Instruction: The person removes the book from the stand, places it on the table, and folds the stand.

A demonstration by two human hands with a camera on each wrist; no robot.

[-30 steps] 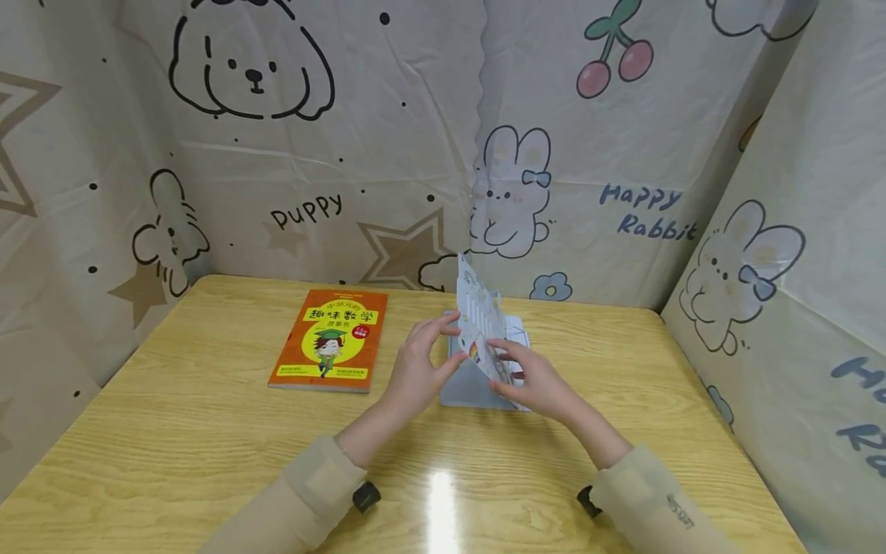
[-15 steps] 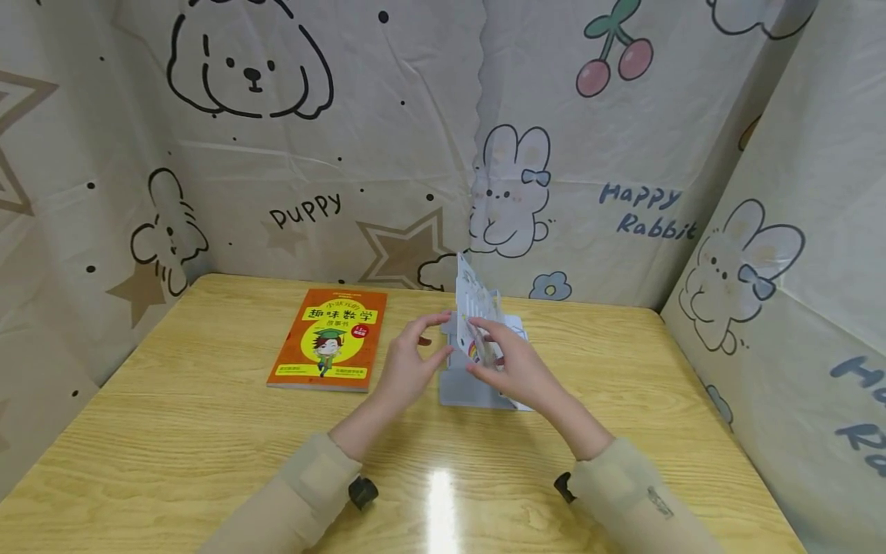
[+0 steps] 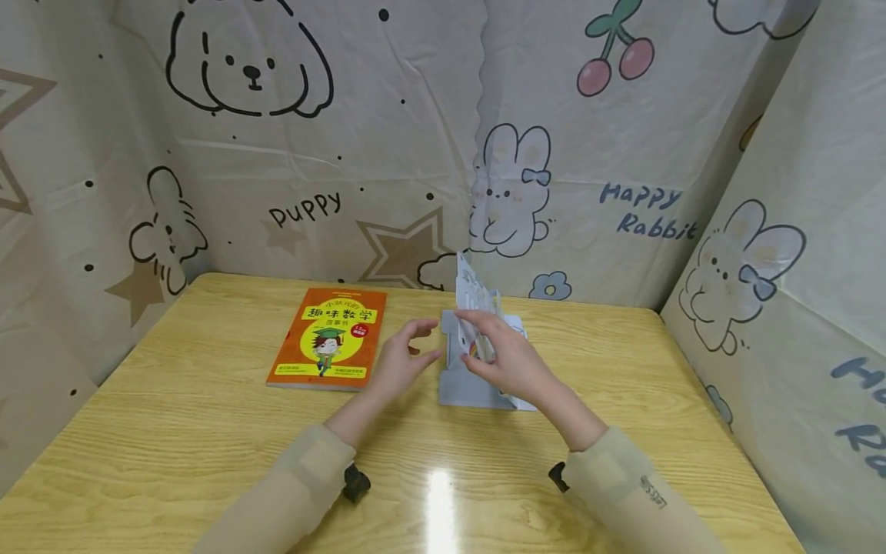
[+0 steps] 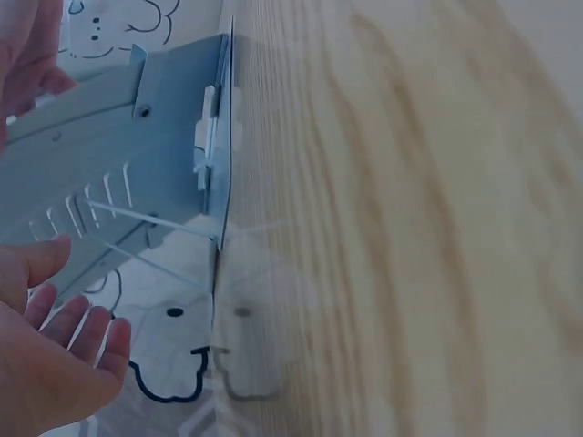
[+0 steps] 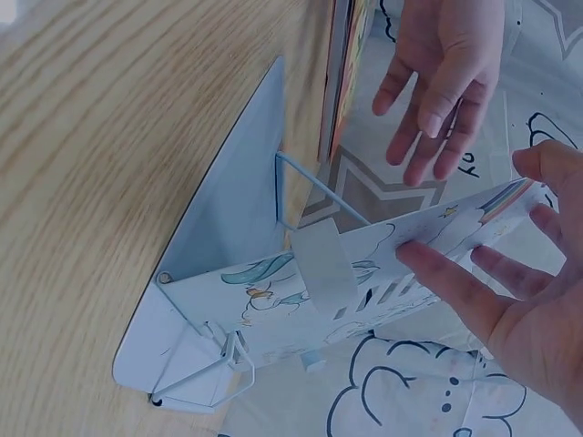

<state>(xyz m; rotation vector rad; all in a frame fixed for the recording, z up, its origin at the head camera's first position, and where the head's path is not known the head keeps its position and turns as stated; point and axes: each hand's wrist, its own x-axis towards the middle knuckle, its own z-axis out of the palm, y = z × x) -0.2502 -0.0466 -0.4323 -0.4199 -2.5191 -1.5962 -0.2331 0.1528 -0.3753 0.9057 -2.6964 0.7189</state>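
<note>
A pale blue-grey metal book stand [image 3: 477, 392] stands on the table, its panel tilted up above a flat base. My right hand [image 3: 508, 354] holds the panel near its edge, thumb on one side and fingers on the printed face, as the right wrist view shows. Pictures and a rainbow decorate that printed panel [image 5: 428, 228]. Wire supports [image 4: 155, 218] run between the panel's back and the base in the left wrist view. My left hand [image 3: 401, 358] is just left of the stand, its fingers loosely bent and holding nothing.
An orange book [image 3: 328, 338] with a cartoon figure lies flat on the wooden table [image 3: 208, 462], left of the stand. Behind and to both sides hangs a printed cloth [image 3: 401, 115], close to the table's far edge.
My left hand has let go of the panel and drawn back to the left. My right hand has moved left along the panel. The stand keeps nearly the same tilt.
</note>
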